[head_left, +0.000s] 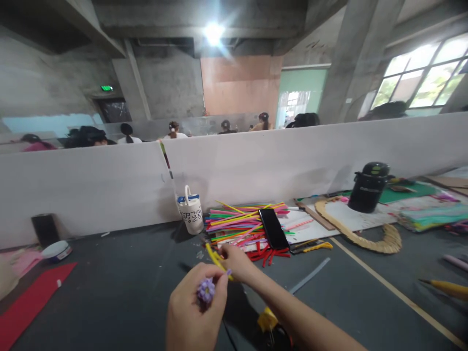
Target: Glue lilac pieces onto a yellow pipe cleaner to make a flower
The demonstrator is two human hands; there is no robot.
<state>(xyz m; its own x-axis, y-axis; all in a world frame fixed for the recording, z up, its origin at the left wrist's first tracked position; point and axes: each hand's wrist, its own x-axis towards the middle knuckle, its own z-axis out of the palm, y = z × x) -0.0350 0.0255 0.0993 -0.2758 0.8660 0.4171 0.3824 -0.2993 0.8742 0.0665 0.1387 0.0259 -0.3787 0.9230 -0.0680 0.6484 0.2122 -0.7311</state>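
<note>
My left hand (195, 309) is closed around a small purple flower (206, 290) with a pale centre, which looks made of fuzzy craft stems. My right hand (237, 263) reaches across just beyond it, fingers closed on a curved yellow strip-like thing (213, 254); its exact kind is unclear. A short bit of purple shows between the two hands near the left fingertips. Beyond the right hand lies a pile of many-coloured pipe cleaners (234, 219), with a black phone (273, 229) on top. Red pipe cleaners (268, 254) stick out below the phone.
A white cup with a handle (190, 214) stands by the low white partition (109, 185). Beneath my right forearm is a yellow and black object (268, 320). Rightward are a woven curved strip (365, 240) and a black flask (368, 190); leftward, a red sheet (32, 307) and round tub (56, 251).
</note>
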